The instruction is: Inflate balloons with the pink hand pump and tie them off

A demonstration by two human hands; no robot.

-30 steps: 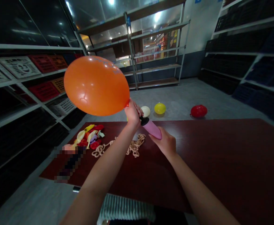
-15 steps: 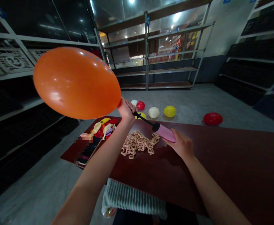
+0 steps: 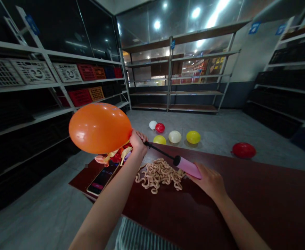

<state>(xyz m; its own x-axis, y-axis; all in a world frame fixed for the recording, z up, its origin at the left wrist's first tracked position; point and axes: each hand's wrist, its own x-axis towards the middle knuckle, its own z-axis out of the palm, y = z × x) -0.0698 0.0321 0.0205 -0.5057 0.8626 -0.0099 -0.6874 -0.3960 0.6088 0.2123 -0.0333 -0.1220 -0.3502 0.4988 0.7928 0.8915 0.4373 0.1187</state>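
1. Evidently light, soft and easily burst, the orange balloon (image 3: 99,128) hung in the air, best held by its neck, where the left hand (image 3: 137,142) gripped it around the black hose (image 3: 159,152).
2. Meanwhile, the right hand (image 3: 210,181) closed on the pink hand pump (image 3: 190,167).

You've got white metal shelving (image 3: 173,92) on both sides and ahead, plastic crates (image 3: 86,71) on the left, grey concrete floor (image 3: 209,132), glass panels (image 3: 142,26) behind, bright ceiling lights (image 3: 195,13) overhead.
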